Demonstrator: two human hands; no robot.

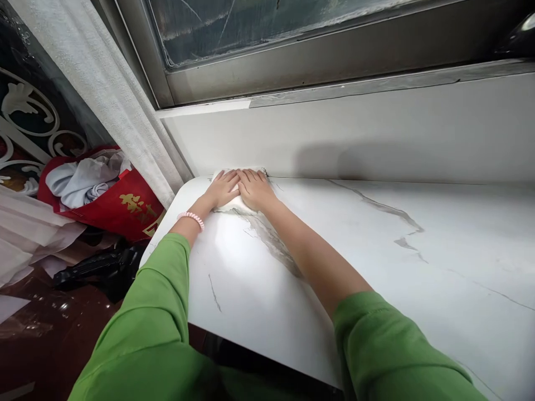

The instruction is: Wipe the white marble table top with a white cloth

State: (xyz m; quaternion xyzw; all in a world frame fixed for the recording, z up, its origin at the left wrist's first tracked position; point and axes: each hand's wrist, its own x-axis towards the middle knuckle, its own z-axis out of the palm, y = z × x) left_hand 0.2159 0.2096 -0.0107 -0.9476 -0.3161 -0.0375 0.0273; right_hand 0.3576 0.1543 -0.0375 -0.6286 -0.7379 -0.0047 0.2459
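Both hands lie side by side on a white cloth [232, 207] at the far left corner of a white marble ledge [376, 262], close to the wall. My left hand [223, 189] presses flat on the cloth with fingers stretched out; a pink bead bracelet [191, 217] circles its wrist. My right hand [254, 189] is flat on the cloth too, its fingers touching the left hand's. Most of the cloth is hidden under the hands. Green sleeves cover both forearms.
A window frame [334, 61] runs above the white wall behind the ledge. A pale curtain [112, 94] hangs at the left. Below it on the dark floor sit a red bag [117, 206] stuffed with cloth, a black bag [100, 270] and white sheets [25, 234].
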